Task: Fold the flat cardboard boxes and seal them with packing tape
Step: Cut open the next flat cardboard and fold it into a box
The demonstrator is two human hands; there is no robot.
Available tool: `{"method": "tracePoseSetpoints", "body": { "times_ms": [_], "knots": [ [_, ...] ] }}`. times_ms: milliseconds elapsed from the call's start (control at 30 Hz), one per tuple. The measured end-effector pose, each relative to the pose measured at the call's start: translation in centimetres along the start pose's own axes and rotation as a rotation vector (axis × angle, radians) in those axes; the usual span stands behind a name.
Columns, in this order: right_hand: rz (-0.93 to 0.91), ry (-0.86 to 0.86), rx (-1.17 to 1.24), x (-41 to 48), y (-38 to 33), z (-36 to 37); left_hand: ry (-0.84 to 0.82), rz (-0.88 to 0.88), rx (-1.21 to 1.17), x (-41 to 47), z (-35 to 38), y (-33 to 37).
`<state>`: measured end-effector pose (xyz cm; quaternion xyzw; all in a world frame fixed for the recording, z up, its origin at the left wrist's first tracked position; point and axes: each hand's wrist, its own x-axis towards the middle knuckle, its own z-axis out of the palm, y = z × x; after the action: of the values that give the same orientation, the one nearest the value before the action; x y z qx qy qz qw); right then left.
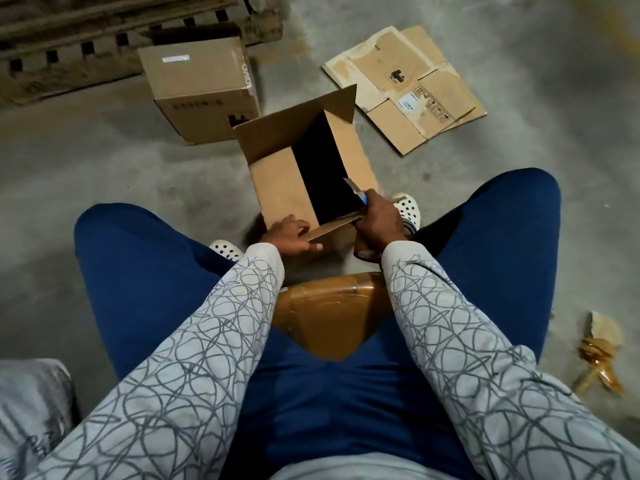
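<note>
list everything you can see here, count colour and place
open box: 1, brown, floor between the feet
closed box: 1, brown, behind it, left
flat cardboard: stack, brown, floor far right
pallet: 1, wood, far left
tape scraps: few, amber, floor right
seat: 1, brown, under the person
cutter: 1, blue, in right grip
grey cloth: 1, near left
shoes: 2, white, beside open box
left grip: 1, on open box's near edge
right grip: 1, round the cutter

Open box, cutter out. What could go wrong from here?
1. The right hand grips a cutter, blade exposed, right at the near flap that the left hand holds; a slip could cut fingers or cardboard.
2. The open box stands on bare floor; pushing flaps may slide or tip it.
</note>
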<state>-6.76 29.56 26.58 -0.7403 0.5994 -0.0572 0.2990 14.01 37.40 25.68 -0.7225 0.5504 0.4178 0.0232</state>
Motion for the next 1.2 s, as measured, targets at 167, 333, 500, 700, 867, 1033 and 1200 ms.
{"method": "tracePoseSetpoints", "body": {
  "times_ms": [167, 333, 500, 700, 867, 1033, 1200],
  "knots": [
    [-0.088, -0.003, -0.001, -0.1, -1.2, 0.2, 0.038, -0.006, -0.039, 0.5, -1.1, 0.1],
    [-0.108, -0.025, -0.042, 0.1, -1.7, 0.3, -0.074, -0.034, -0.094, 0.2, -2.7, 0.7],
    [-0.141, -0.117, -0.184, 0.8, -2.5, 0.3, -0.074, -0.042, -0.132, 0.6, -2.2, 0.3],
    [-0.136, -0.201, -0.268, 1.9, -3.1, 0.1, 0.014, -0.086, -0.271, 1.2, -1.9, -0.7],
    [-0.127, -0.065, -0.017, 1.5, -3.8, 0.4, 0.088, -0.127, -0.367, 1.9, -3.0, -1.6],
    [0.029, 0.113, 0.143, 0.3, -5.3, 1.5, 0.095, -0.105, -0.395, 3.1, -3.8, -2.1],
    [-0.074, 0.047, -0.007, 0.9, -5.0, 2.2, -0.051, -0.001, -0.172, 3.4, -5.5, -0.7]
  ]
}}
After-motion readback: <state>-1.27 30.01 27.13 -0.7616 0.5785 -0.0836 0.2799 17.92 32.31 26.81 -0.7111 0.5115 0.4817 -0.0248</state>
